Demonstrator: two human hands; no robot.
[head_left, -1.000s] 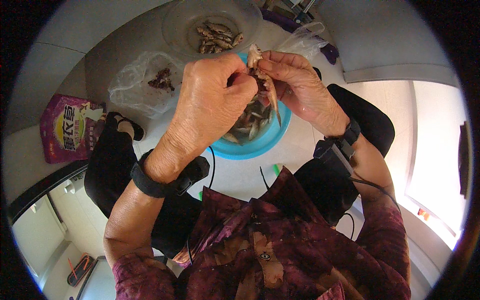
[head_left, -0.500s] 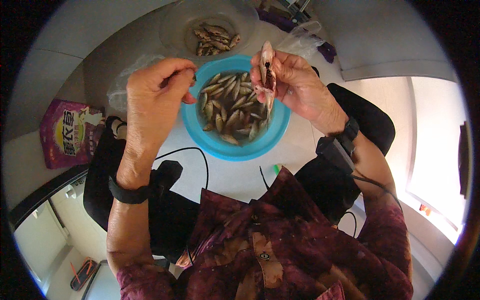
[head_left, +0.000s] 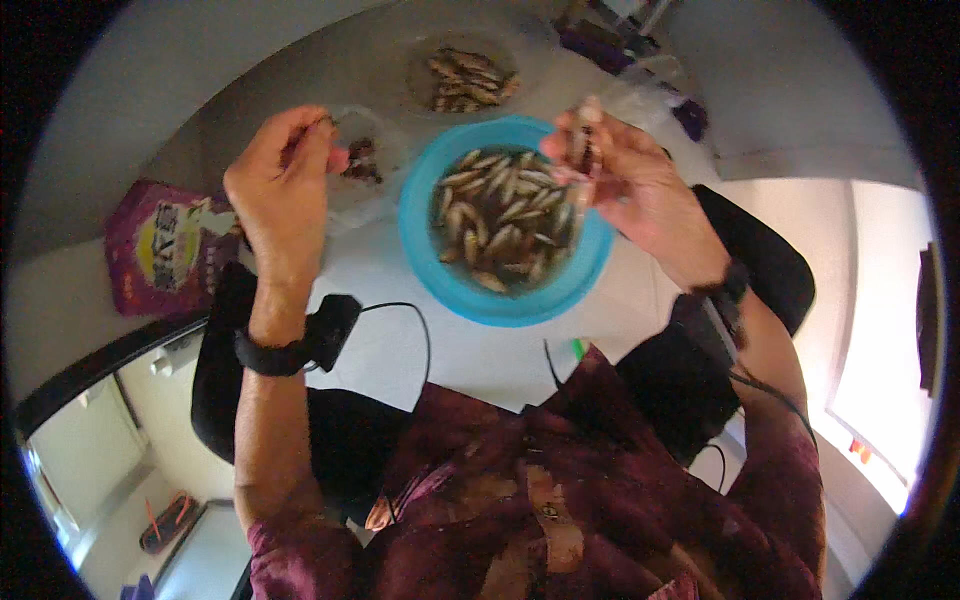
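Having parted from the slit fish [head_left: 584, 150], the left hand [head_left: 285, 175], fingertips pressed together, hung by a crinkled clear plastic bag [head_left: 352, 205]; the right hand [head_left: 650, 190] pinched it over the round blue basin's [head_left: 420, 270] rim.

Strong white glare burns out the smooth pale surface [head_left: 885, 340] far right of the right hand [head_left: 640, 180], while the curved grey wall [head_left: 140, 110] beyond the left hand [head_left: 275, 180] lies dim and grainy. Blur softens both hands and the small silvery-brown fish [head_left: 513, 210] between them. Straight edges bow toward the black, blue-fringed rim.
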